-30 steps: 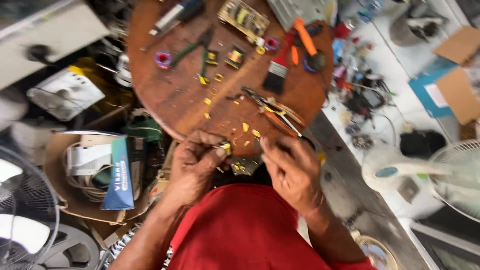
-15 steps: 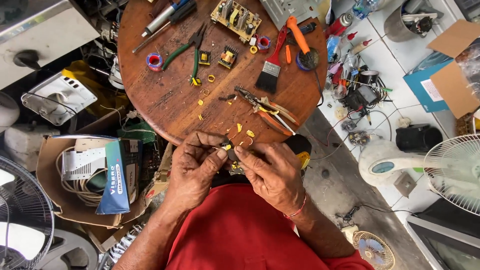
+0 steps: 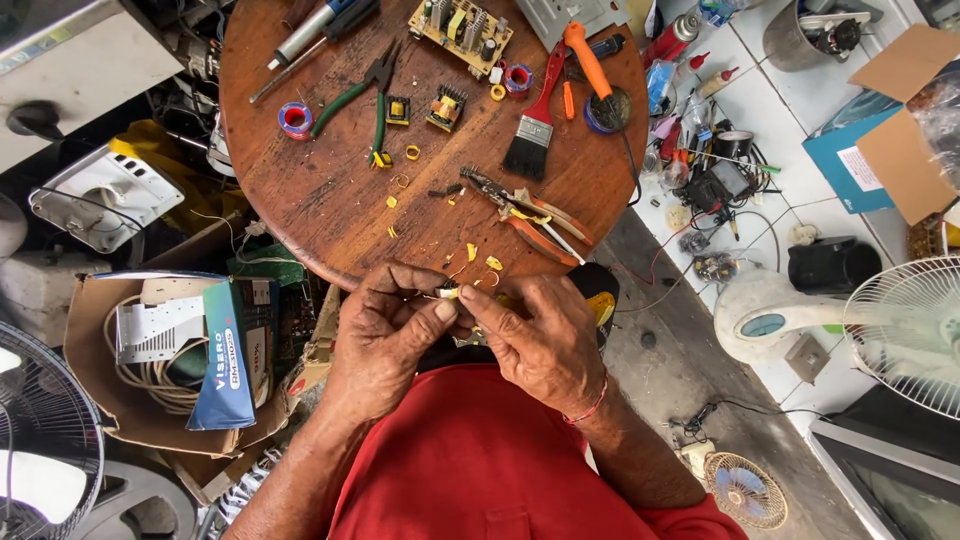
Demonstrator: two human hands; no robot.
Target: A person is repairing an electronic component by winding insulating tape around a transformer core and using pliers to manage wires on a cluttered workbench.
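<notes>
Over the near edge of a round wooden table (image 3: 330,200), the left hand (image 3: 385,335) and right hand (image 3: 535,335) pinch a small yellowish component (image 3: 449,293); pliers (image 3: 530,215), a paintbrush (image 3: 535,120) and boxes (image 3: 150,360) crowd the workshop.

The small yellow part (image 3: 449,292) pinched between left hand (image 3: 385,335) and right hand (image 3: 540,340) is mostly hidden by fingertips, too small to identify. The circuit board (image 3: 466,24) is cut off at the tabletop's far edge.

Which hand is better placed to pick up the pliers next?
Right. The right hand lies just below the pliers on the table; the left hand pinches the small yellow part.
</notes>
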